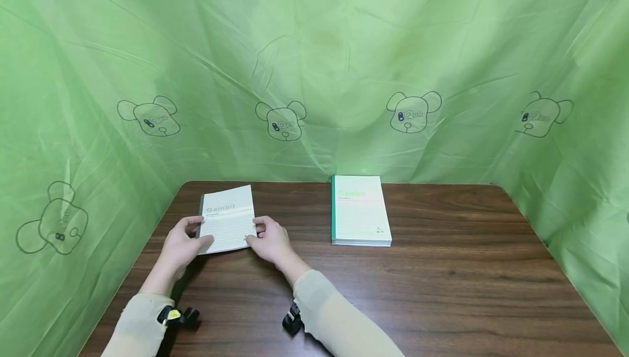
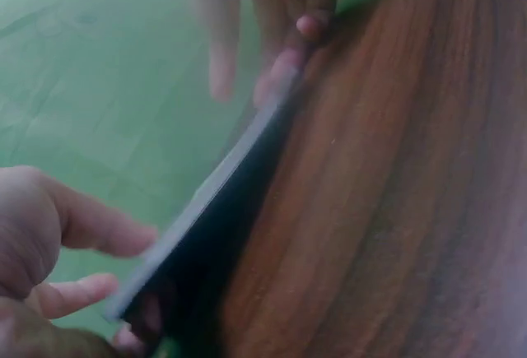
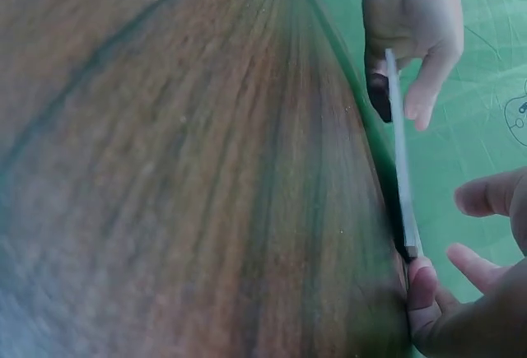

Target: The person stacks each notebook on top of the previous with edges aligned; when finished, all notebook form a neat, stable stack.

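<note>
I observe a thin grey-spined notebook (image 1: pixel 227 219) at the far left of the dark wooden worktop (image 1: pixel 442 291), lettered "Gambit" on its pale cover. It is tilted, its near edge raised off the worktop surface, as the left wrist view confirms: the notebook (image 2: pixel 206 210) stands at an angle over the wood grain with shadow beneath it. The left hand (image 1: pixel 183 245) holds the near left corner, its grip closed on the notebook with the thumb on the cover and fingers curled at the spine edge. The right hand (image 1: pixel 271 241) holds the near right corner, thumb on top and fingers at the edge, its grip likewise pinched on the notebook. In the right wrist view the notebook (image 3: pixel 401 169) appears edge-on as a thin pale line, with the left hand (image 3: pixel 412 29) at its far end and a right fingertip (image 3: pixel 422 280) pressed against its near end. A second notebook, green-spined (image 1: pixel 360 210), lies flat on the worktop to the right of the first, well apart from both hands and touched by neither. I note a green sheet (image 1: pixel 314 62) printed with bear heads hung behind and beside the worktop. Both forearms wear pale sleeves (image 1: pixel 334 319) with dark straps at the wrists.
</note>
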Demonstrator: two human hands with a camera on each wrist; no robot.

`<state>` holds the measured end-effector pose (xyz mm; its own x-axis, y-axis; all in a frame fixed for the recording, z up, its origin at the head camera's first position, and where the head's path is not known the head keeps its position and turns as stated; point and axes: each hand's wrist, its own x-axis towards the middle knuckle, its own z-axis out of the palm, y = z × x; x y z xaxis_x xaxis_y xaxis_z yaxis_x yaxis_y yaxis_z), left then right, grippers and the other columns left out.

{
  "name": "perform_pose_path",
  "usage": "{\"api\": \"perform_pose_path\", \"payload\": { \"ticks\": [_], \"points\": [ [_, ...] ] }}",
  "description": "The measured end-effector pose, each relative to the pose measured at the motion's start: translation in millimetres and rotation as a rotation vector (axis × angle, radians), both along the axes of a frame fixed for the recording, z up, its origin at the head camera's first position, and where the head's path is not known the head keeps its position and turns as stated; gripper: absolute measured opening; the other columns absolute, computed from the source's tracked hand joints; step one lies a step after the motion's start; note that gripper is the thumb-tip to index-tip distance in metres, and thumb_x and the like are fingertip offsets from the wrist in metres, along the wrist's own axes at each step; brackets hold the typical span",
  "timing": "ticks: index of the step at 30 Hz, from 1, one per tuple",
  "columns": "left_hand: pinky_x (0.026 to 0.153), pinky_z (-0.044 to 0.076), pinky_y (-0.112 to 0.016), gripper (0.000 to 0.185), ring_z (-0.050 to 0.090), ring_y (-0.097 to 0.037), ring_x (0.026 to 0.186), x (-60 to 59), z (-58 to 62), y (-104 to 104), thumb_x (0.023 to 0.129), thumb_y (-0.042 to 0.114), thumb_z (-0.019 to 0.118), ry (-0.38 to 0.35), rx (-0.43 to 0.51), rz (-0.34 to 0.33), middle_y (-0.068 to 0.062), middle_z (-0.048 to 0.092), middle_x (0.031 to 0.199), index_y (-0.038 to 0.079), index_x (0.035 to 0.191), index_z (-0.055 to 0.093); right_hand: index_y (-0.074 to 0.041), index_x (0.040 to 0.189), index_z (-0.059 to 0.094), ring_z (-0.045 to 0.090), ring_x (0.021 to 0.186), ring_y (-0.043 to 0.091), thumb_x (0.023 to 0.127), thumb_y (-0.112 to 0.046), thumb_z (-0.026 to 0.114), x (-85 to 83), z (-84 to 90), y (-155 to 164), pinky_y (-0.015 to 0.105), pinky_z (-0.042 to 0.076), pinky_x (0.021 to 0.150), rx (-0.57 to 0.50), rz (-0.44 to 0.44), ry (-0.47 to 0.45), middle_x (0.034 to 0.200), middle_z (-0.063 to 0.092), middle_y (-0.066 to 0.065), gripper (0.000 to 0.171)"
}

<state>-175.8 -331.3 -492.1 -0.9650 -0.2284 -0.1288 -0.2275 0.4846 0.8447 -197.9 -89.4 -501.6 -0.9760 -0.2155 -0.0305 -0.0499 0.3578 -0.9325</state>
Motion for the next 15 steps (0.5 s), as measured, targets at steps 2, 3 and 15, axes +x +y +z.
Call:
{"api": "perform_pose_path", "payload": {
  "ticks": [2, 3, 15],
  "points": [
    [0.084, 0.053, -0.025, 0.065, 0.063, -0.023, 0.108, 1.4, -4.5, -1.4, 0.097, 0.003, 0.075, 0.007, 0.075, 0.012, -0.029, 0.059, 0.134, -0.007, 0.155, 0.046, -0.005, 0.136, 0.072, 0.070, 0.101, 0.015, 0.089, -0.012, 0.079, 0.4, 0.4, -0.5, 0.027, 0.056, 0.090, -0.004, 0.009, -0.007, 0.117, 0.076, 0.008, 0.048],
    [0.080, 0.054, -0.023, 0.063, 0.065, -0.018, 0.103, 2.1, -5.8, -2.2, 0.099, 0.002, 0.073, 0.010, 0.115, 0.013, -0.029, 0.060, 0.133, -0.007, 0.155, 0.045, -0.005, 0.136, 0.072, 0.070, 0.101, 0.016, 0.088, -0.011, 0.080, 0.6, 1.1, -0.7, 0.027, 0.056, 0.090, -0.010, 0.012, -0.005, 0.117, 0.076, 0.008, 0.048],
    [0.083, 0.058, -0.020, 0.069, 0.070, -0.005, 0.096, 4.5, 9.6, 3.4, 0.104, 0.001, 0.072, 0.100, 0.472, -0.044, 0.006, 0.071, 0.115, -0.006, 0.161, 0.034, -0.008, 0.131, 0.074, 0.068, 0.090, 0.014, 0.090, -0.013, 0.081, 5.4, 10.4, 7.6, 0.031, 0.055, 0.088, -0.090, -0.027, -0.013, 0.106, 0.068, 0.005, 0.041]
  ]
}}
